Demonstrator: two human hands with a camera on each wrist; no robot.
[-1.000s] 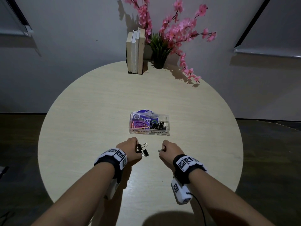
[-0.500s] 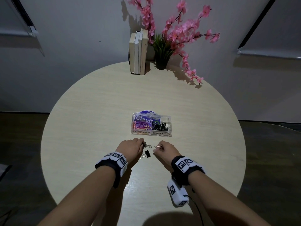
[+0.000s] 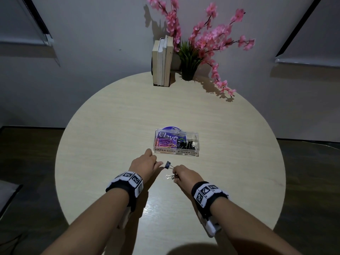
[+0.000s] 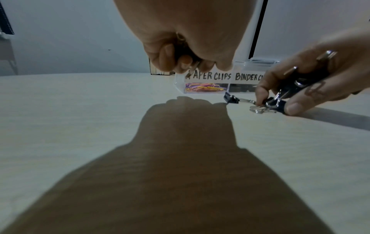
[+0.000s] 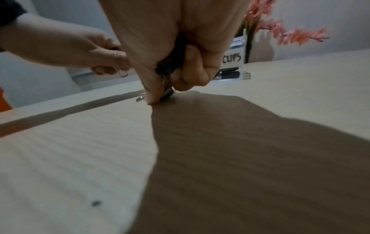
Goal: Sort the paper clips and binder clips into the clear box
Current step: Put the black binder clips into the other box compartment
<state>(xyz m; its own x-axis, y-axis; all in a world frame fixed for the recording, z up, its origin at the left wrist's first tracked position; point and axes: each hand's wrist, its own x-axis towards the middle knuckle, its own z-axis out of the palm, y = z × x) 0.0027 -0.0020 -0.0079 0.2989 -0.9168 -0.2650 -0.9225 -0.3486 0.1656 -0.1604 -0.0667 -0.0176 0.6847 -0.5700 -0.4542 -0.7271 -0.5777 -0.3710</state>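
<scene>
The clear box (image 3: 186, 152) stands mid-table. Its left half is labelled PAPER CLIPS and holds coloured paper clips (image 3: 165, 143). Its right half is labelled BINDER CLIPS and holds black binder clips (image 3: 185, 145). Just in front of it, my right hand (image 3: 176, 172) pinches a black binder clip (image 3: 167, 164) by its wire handle. It grips more binder clips (image 4: 277, 102) in its curled fingers, low on the table. My left hand (image 3: 157, 164) is curled near the box's front left corner. It holds a small metal clip (image 5: 123, 74) whose kind I cannot tell.
The round light-wood table (image 3: 110, 144) has upright books (image 3: 162, 63) and a potted plant with pink blossom branches (image 3: 189, 57) at its far edge by the wall. Dark floor surrounds the table.
The black binder clips that were at my left hand are now held by my right hand. My left hand has drawn forward and left, nearer the box.
</scene>
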